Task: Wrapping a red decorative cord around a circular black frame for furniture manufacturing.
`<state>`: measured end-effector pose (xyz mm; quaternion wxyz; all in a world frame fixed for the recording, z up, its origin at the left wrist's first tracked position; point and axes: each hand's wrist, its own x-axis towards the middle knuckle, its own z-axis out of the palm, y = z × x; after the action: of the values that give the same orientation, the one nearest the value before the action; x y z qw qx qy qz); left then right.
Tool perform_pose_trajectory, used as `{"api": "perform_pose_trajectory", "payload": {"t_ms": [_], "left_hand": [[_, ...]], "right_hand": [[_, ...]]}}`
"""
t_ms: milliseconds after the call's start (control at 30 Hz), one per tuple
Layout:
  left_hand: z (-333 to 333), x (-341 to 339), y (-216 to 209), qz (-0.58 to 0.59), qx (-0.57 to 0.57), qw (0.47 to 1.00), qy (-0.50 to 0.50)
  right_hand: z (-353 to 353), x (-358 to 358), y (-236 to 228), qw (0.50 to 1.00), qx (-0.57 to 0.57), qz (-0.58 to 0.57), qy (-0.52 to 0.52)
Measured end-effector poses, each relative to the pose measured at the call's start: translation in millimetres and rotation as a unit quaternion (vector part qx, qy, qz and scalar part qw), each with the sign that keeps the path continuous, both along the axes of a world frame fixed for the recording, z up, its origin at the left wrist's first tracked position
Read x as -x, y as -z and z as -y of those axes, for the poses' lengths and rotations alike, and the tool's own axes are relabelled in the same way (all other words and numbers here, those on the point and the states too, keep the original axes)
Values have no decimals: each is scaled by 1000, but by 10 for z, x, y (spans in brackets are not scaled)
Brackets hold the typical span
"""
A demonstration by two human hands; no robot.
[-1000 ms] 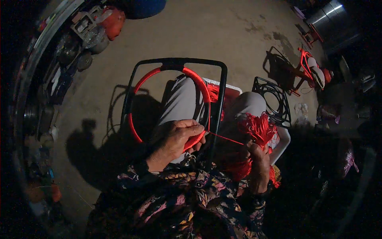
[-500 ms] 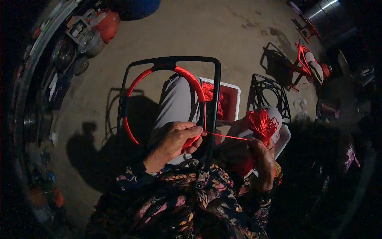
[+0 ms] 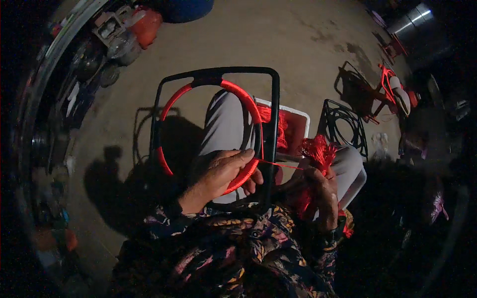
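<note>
A black frame (image 3: 274, 119) with rounded corners stands upright over my lap. Inside it sits a ring (image 3: 242, 94), wrapped for most of its length in glossy red cord, with dark sections between. My left hand (image 3: 223, 171) grips the ring's lower right side, thumb on top and fingertips beneath. From that thumb a thin red strand (image 3: 280, 164) runs across to my right hand (image 3: 322, 191). My right hand is closed around a loose bundle of red cord (image 3: 320, 150), whose looped top sticks out above the fingers.
Beside my knee, a white-rimmed box (image 3: 299, 126) contains more red cord (image 3: 281, 130). A second black frame (image 3: 343, 126) lies to the right, with a red chair-like object (image 3: 387, 87) farther off. Assorted items, including an orange-red container (image 3: 147, 28), line the left wall.
My right hand has come a little closer to the ring, so the strand between my hands is shorter. The bundle's top now leans left. The left fingertips have spread slightly below the ring.
</note>
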<state>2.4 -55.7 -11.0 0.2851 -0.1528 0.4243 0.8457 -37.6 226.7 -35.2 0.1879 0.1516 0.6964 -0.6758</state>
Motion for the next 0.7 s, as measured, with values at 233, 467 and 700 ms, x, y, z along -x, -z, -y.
{"api": "perform_pose_trajectory", "payload": {"t_ms": [233, 467, 700], "left_hand": [[15, -29, 87, -27, 17, 999, 13], [-45, 8, 247, -34, 3, 999, 16], [-127, 72, 254, -26, 49, 998, 26]], "right_hand": [[479, -42, -302, 995, 95, 3, -21], [312, 81, -125, 996, 27, -82, -10], [930, 145, -405, 990, -30, -63, -119]]}}
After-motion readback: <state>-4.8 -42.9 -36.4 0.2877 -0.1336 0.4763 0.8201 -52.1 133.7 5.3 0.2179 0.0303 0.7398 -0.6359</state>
